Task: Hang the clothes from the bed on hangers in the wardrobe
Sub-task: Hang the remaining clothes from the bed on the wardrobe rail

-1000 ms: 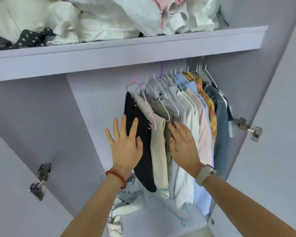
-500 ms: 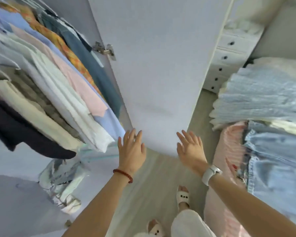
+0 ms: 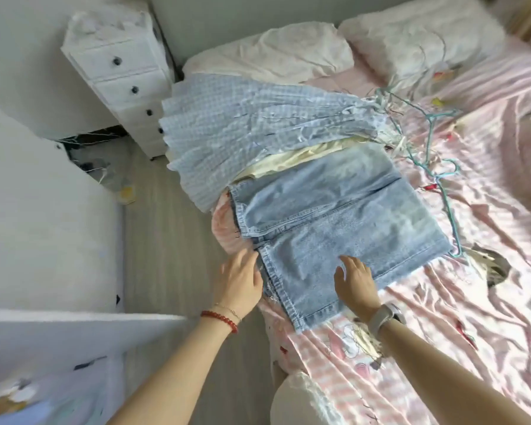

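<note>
The folded jeans (image 3: 334, 228) lie mid-frame at the bed's (image 3: 488, 302) near edge, below a blue checked garment (image 3: 258, 127). Both hands are open: the left hand (image 3: 239, 282) at the hem, the right hand (image 3: 354, 282) flat on the denim. I'd say she's picking them up; next comes a hanger (image 3: 436, 154) from the tangle upper right.

A white chest of drawers (image 3: 121, 72) with dark round knobs stands against the pale wall (image 3: 28, 56), just beside the head of the bed. The floor (image 3: 163, 240) is light wood-grain plank, with small clutter lying in the gap beside the chest. A white panel (image 3: 49, 342) crosses the lower left of the view, and soft, even light falls on the pink striped bed sheet (image 3: 472, 302) and two white pillows (image 3: 288, 53).
</note>
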A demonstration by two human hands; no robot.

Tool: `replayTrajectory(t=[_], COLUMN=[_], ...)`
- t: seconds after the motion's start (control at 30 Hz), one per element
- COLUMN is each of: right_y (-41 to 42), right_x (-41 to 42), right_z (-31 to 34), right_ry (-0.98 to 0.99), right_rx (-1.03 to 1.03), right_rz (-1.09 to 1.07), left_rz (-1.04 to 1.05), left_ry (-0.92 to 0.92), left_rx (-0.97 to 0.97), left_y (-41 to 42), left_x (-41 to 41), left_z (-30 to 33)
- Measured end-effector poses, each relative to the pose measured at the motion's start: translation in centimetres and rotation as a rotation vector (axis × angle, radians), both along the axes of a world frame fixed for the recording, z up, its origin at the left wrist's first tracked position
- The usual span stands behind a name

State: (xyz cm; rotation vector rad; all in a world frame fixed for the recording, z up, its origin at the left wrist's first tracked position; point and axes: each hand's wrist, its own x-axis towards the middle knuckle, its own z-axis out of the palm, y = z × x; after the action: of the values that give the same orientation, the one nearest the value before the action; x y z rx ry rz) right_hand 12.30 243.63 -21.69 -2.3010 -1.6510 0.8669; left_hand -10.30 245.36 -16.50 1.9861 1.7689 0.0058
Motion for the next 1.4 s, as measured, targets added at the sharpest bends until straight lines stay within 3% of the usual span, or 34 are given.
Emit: replayTrajectory(t=[0.3,0.6,0.77,1.03,1.4], right_y=[4.1,8.7,11.5,11.6,5.7], right_x=[18.0,28.2,29.5,28.5,17.8], right_z=[-5.4,-10.5,-11.7,-11.5,-7.9], right_ry=[-0.019,0.040,0.090,0.113,0.299], right_rx=[-0.065,-0.164,-0.202,-0.080,0.044], right_rz=[-0.427,-0.699,-0.763,-0.829,-1.047], left_rz=[-0.358,-0.484,-0.505,-0.463,-0.255], left_ry=[0.135,0.353,0.363,0.337,0.177], left_rx=[-0.296,-0.521,-0.558,-0.634,-0.623], left_y=[6.1,6.9,7.6,8.1,8.0], left_x=[14.6,17.3,17.1,17.6,17.6], left_z=[-8.6,-15.7,-16.4,-15.7,-11.9])
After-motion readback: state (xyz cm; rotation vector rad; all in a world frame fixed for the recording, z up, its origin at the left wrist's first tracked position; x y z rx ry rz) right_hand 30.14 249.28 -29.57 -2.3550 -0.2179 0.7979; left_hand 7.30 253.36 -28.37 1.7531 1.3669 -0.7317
